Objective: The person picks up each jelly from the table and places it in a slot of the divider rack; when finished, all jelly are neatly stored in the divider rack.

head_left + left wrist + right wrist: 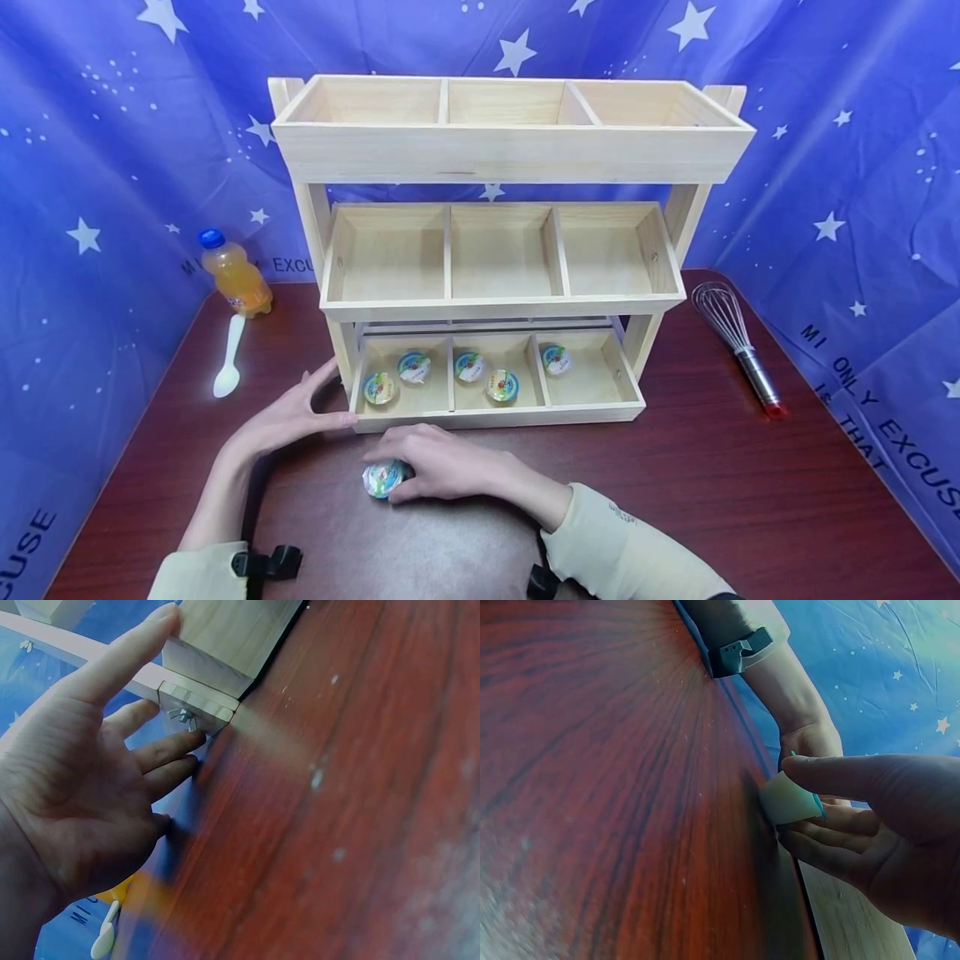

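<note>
My right hand pinches a small jelly cup with a printed foil lid, just in front of the wooden rack's bottom tray. In the right wrist view the pale cup is between thumb and fingers, its base at the tabletop. My left hand rests at the tray's left front corner, thumb stretched along the front and fingers loosely spread by the rack's foot. Several jelly cups lie lid-up in the bottom tray: two in the left compartment, two in the middle, one in the right.
The three-tier rack's middle tray and top tray overhang the bottom one. An orange drink bottle and a white spoon are on the left; a whisk lies right. A star-print curtain surrounds the table.
</note>
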Available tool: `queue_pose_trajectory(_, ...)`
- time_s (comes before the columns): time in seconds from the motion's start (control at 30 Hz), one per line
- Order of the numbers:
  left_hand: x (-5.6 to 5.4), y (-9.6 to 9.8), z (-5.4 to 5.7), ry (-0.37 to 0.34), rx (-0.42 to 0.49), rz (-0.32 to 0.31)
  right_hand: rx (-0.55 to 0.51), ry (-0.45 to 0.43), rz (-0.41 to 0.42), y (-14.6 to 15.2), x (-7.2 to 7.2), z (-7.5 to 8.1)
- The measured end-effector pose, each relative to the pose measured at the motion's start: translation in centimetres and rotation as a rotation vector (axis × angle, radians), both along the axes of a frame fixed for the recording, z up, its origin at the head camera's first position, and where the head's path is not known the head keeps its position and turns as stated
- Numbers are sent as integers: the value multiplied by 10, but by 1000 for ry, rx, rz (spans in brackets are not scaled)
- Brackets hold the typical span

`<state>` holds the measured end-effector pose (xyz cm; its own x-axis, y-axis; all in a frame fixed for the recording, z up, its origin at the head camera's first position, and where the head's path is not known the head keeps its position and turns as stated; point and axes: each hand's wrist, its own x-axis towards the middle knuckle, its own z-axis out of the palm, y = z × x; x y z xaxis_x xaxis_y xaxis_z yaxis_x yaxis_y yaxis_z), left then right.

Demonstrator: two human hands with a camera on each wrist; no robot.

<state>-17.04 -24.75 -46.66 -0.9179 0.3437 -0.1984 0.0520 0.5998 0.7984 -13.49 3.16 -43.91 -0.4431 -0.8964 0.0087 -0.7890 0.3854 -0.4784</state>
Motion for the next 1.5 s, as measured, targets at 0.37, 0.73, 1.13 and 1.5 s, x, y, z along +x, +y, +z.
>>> queue_pose_trajectory(0.37, 0, 0, -3, 14, 6, -2, -52, -19, -40, 6, -5, 10)
queue_pose_trajectory(0.73, -1, 1, 2, -9, -13, 7, -143, -74, -127, 41, -5, 18)
queue_pose_trajectory(1.13, 1, 0, 1, 1, -6, 7, -212, -113, -252, 99, -5, 31)
queue_pose_trajectory(1.5, -1, -1, -3, 25, -3, -4, -262, -196, -306, 144, -9, 39)
